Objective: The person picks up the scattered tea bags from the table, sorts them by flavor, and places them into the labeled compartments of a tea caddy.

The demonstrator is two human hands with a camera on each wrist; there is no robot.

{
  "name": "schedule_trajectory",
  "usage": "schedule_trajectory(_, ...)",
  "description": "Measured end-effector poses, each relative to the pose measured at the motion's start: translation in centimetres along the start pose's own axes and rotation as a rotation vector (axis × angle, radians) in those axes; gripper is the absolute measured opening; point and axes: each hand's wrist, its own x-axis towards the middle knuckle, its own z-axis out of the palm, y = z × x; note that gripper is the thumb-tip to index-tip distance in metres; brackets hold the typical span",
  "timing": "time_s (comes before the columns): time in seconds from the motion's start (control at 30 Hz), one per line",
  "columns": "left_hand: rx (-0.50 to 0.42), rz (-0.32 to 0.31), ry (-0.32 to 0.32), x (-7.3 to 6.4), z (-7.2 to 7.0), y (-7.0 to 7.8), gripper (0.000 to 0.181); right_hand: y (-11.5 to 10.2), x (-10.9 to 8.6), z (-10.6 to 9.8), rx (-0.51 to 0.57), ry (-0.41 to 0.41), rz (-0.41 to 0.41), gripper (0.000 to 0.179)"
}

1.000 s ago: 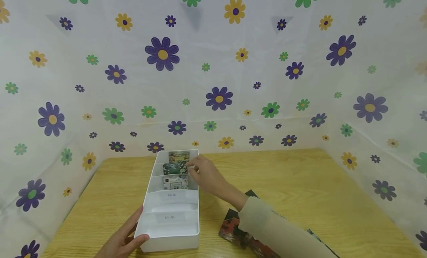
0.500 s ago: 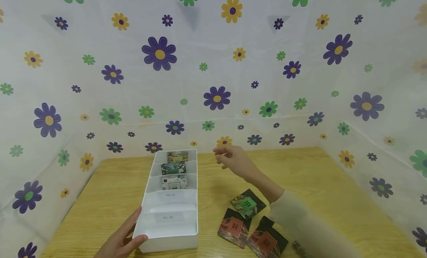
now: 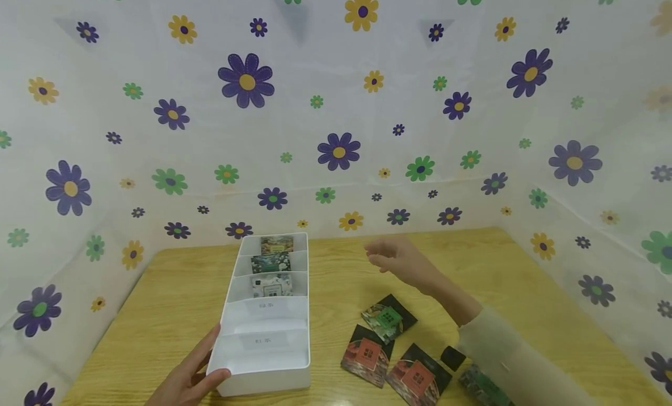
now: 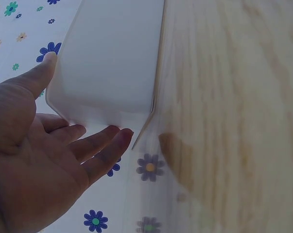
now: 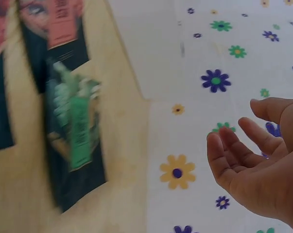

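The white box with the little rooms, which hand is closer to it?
Left. The left hand touches the white box at its near corner; the right hand hangs above the table, apart from it.

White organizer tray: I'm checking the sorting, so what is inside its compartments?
The white organizer tray has one packet in each of its three far compartments; the two near compartments show only labels, their floors partly hidden.
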Motion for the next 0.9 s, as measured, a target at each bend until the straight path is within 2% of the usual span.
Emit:
schedule_trajectory(0.17, 0.014, 0.005, -0.006, 0.0, 0.0, 0.1, 0.09, 2.5, -1.1, 0.5, -0.11, -0.063, -0.023, 0.04)
schedule_trajectory(0.37, 0.019, 0.005, -0.001, -0.1, 0.0, 0.1, 0.09, 4.7, -2.0, 1.4, -0.226, -0.208, -0.096, 0.039)
schedule_trajectory(0.5, 0.028, 0.007, -0.002, -0.1, 0.0, 0.2, 0.09, 4.9, -2.5, 1.9, -0.321, -0.302, -0.129, 0.043)
schedule_trajectory(0.67, 0.036, 0.002, 0.001, 0.0, 0.0, 0.3, 0.09, 4.6, -2.8, 2.3, -0.421, -0.373, -0.149, 0.047)
schedule_trajectory(0.8, 0.035, -0.007, 0.002, -0.1, 0.1, 0.3, 0.091, 4.7, -2.9, 2.5, -0.468, -0.41, -0.131, 0.048)
schedule_trajectory(0.9, 0.035, -0.012, 0.003, -0.1, 0.2, 0.2, 0.091, 4.7, -2.8, 2.5, -0.5, -0.404, -0.145, 0.047)
